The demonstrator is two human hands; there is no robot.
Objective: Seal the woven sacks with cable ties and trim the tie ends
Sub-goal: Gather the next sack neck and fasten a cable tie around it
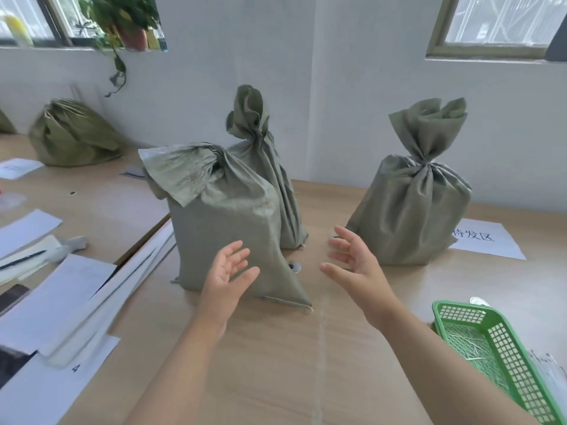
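Green woven sack (227, 219) upright just beyond both hands, left (225, 273) and right (356, 265), fingers spread, empty.

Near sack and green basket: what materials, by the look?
Near sack: likely woven plastic, matte grey-green; fine weave texture and stiff creases at its folded top. Green basket: likely moulded plastic, slightly glossy; uniform colour and regular grid holes in its walls.

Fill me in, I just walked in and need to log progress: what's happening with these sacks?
A person is bagging at a wooden table. Both hands are open and empty, the left hand in front of the nearest sack, the right hand beside it. That sack's top is folded over; whether it is tied cannot be seen. Two sacks behind, the middle sack and the right sack, have cinched necks. A green basket sits at right.
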